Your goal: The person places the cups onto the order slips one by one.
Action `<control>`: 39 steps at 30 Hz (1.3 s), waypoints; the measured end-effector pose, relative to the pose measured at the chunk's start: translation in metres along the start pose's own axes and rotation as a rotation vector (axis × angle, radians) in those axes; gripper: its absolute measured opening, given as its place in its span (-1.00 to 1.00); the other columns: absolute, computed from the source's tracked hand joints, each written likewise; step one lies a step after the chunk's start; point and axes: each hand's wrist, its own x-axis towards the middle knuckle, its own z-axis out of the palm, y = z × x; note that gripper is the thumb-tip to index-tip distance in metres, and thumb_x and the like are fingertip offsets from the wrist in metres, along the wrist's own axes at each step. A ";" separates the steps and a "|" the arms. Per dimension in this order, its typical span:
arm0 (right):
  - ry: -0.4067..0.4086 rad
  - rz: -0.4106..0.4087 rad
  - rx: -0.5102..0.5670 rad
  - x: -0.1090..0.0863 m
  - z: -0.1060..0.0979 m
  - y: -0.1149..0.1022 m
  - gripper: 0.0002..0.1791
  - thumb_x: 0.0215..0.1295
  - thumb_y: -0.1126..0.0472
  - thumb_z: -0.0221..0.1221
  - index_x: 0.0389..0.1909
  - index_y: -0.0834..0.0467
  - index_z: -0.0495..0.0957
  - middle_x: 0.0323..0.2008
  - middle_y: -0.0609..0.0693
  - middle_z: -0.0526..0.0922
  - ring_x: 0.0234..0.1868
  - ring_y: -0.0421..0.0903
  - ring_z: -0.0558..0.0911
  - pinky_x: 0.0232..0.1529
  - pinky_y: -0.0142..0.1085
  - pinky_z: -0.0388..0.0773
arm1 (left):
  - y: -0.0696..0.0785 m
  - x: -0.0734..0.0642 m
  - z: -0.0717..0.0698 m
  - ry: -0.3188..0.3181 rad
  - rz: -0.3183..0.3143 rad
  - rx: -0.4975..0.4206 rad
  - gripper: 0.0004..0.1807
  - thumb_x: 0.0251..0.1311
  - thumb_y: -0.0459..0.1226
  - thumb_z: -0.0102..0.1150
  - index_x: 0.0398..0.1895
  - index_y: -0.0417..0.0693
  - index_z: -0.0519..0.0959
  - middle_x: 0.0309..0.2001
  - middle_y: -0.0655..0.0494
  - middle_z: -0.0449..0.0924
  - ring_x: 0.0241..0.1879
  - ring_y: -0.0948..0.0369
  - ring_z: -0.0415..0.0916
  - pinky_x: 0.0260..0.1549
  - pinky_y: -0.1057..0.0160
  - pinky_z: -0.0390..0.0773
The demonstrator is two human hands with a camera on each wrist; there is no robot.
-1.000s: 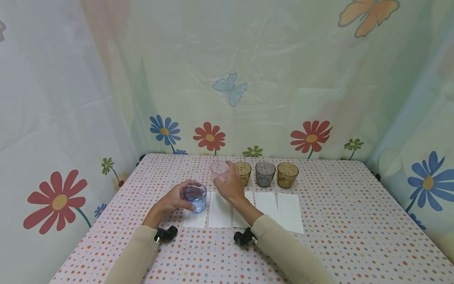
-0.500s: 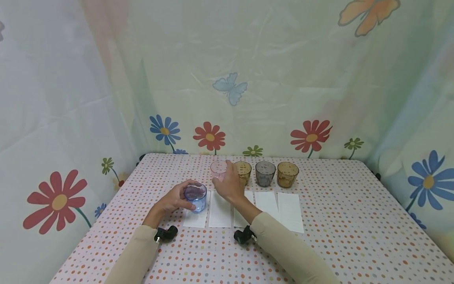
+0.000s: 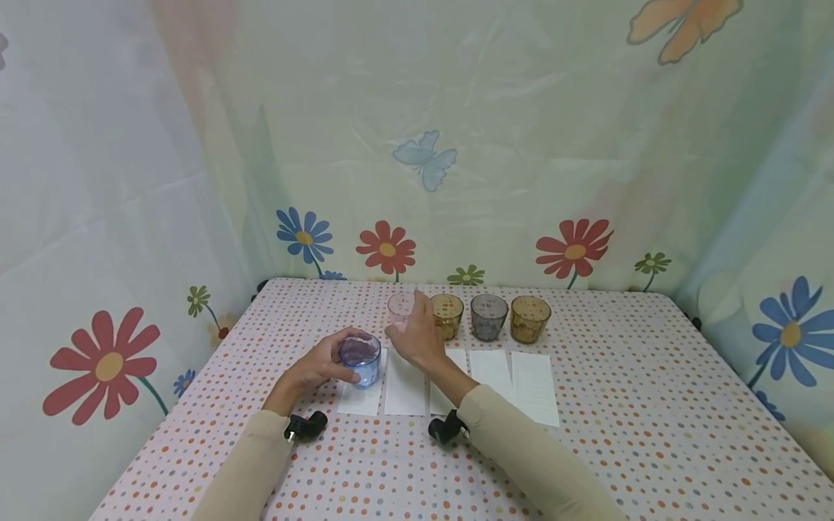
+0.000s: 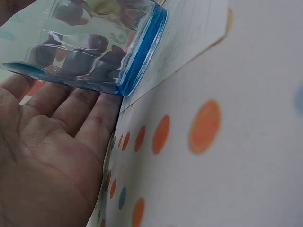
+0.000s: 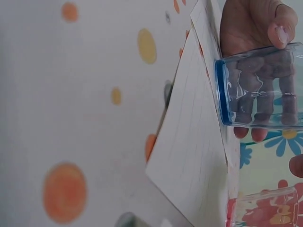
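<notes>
A clear blue glass (image 3: pixel 368 373) stands upright over the leftmost sheet of white paper (image 3: pixel 360 404). My left hand (image 3: pixel 322 362) grips it from the left, thumb in front and fingers round behind; they show through its wall in the right wrist view. Farther back, a pink glass (image 3: pixel 398 308) stands on the table at the left of a row. My right hand (image 3: pixel 422 339) reaches round its right and near sides. In the right wrist view the thumb tip (image 5: pixel 297 165) sits apart from the pink glass (image 5: pixel 265 210). My right fingers are mostly hidden there.
Right of the pink glass stand an amber glass (image 3: pixel 451 322), a grey glass (image 3: pixel 488 322) and another amber glass (image 3: pixel 529 323). Several paper sheets (image 3: pixel 536 391) lie in a row before them. A dotted cloth (image 3: pixel 619 405) covers the table, with printed curtains (image 3: pixel 521 145) around.
My right hand has shifted slightly left across the pink glass, and its thumb now reaches past the left side. The left hand and the blue glass have stayed still.
</notes>
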 end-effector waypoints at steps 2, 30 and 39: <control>-0.008 -0.001 0.004 0.001 0.001 0.000 0.06 0.15 -0.04 0.29 0.59 0.09 -0.05 0.55 0.12 0.08 0.03 0.22 0.55 0.00 0.13 0.56 | 0.000 0.000 0.000 0.003 -0.002 0.000 -0.10 -0.11 -0.51 0.45 0.41 -0.23 0.30 0.30 -0.29 0.48 0.30 -0.14 0.43 0.27 0.14 0.46; -0.019 0.105 0.036 0.014 0.009 -0.005 0.00 0.31 -0.04 0.23 0.60 0.13 -0.11 0.53 0.20 0.07 0.24 0.25 0.49 0.25 0.13 0.46 | -0.002 0.000 0.000 0.007 -0.009 0.004 -0.11 -0.08 -0.49 0.44 0.41 -0.22 0.29 0.32 -0.30 0.46 0.33 -0.14 0.40 0.34 0.09 0.40; -0.019 0.093 -0.015 0.019 0.011 -0.002 -0.11 0.37 0.04 0.23 0.55 0.24 0.00 0.42 0.21 0.14 0.02 0.14 0.55 0.13 -0.01 0.58 | -0.003 0.001 0.000 0.004 -0.002 -0.004 -0.11 -0.08 -0.49 0.44 0.41 -0.23 0.29 0.31 -0.31 0.46 0.33 -0.15 0.40 0.32 0.13 0.41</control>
